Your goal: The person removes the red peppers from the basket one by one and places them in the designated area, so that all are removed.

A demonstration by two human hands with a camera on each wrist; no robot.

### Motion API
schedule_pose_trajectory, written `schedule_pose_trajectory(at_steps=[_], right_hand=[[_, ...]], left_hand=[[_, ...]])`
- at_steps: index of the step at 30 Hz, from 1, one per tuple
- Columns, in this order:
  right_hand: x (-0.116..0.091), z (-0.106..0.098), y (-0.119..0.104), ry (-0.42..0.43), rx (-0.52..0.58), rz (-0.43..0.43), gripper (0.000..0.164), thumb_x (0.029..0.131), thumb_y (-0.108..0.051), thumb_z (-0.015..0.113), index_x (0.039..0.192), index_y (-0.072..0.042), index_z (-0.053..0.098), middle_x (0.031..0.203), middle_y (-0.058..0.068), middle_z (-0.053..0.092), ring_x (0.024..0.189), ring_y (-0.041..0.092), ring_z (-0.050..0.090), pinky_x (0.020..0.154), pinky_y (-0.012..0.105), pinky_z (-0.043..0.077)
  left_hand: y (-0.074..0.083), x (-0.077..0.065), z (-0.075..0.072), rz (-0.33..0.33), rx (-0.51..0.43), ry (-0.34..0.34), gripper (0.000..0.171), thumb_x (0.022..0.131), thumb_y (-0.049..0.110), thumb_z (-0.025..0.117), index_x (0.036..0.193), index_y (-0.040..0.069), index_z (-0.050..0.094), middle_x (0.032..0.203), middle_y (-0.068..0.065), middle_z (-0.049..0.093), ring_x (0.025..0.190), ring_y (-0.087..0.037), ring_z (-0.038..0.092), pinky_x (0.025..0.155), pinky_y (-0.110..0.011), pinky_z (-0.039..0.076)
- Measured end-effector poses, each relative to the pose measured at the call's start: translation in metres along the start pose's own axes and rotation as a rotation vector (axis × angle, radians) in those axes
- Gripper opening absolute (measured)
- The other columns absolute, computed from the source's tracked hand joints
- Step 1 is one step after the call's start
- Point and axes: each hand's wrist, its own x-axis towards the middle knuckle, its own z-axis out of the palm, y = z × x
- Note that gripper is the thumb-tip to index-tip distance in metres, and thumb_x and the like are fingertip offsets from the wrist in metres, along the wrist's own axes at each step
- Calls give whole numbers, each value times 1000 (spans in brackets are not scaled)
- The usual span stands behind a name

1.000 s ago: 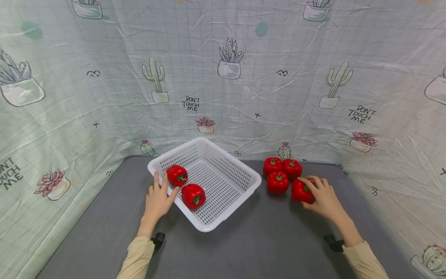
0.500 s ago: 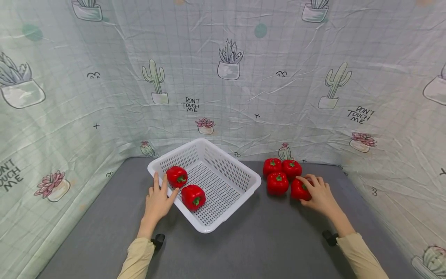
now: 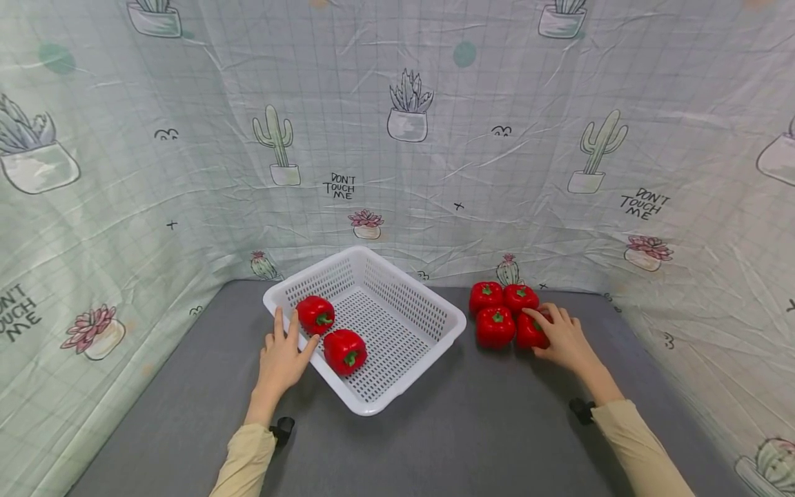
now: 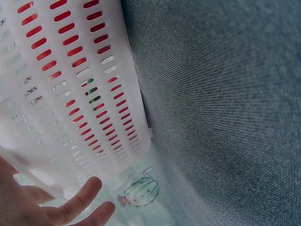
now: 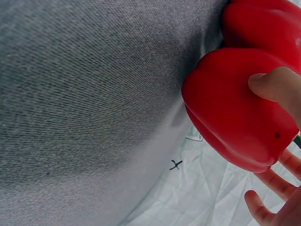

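Note:
My right hand [image 3: 562, 339] holds a red bell pepper [image 3: 529, 333] on the table, thumb on its near side and fingers around the far side. In the right wrist view this pepper [image 5: 230, 103] has the thumb pressed on its skin and lies against another pepper [image 5: 268, 26]. Three more red peppers [image 3: 495, 327] stand close together, stems up, just left of it. My left hand [image 3: 282, 359] rests at the left rim of a white perforated basket [image 3: 406, 383], its fingers fairly straight. Two red peppers [image 3: 315, 314] lie inside the basket near that hand.
Everything stands on a dark grey table [image 3: 435, 442]. A pale curtain [image 3: 422, 179] printed with cacti hangs behind and along both sides. The basket sits diagonally left of centre, its far corner near the curtain.
My right hand has slid its pepper left and slightly away from me, up against the other three peppers. The left hand and the basket have stayed put.

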Motion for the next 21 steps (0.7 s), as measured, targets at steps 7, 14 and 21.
schedule_pose_trajectory(at_steps=[7,14,21], right_hand=[[5,1,1,-42,1,4,72,59,-21,80,124,-13,48,114,15,44,98,35,40,69,49,36],[7,0,1,-98,14,12,72,63,-21,77,127,-12,46,119,16,42,99,37,38,67,47,34],[9,1,1,-102,23,31,75,62,-25,79,127,-12,44,120,18,41,103,38,38,69,49,35]], left_hand=[[1,0,0,-4,0,1,77,86,41,49,142,2,14,148,-24,-2,114,-48,32,89,-65,31],[1,0,1,0,0,9,76,86,41,49,142,2,15,148,-24,-2,113,-48,33,88,-64,32],[0,0,1,2,-1,8,76,86,41,49,142,2,15,148,-24,-2,112,-48,33,88,-64,33]])
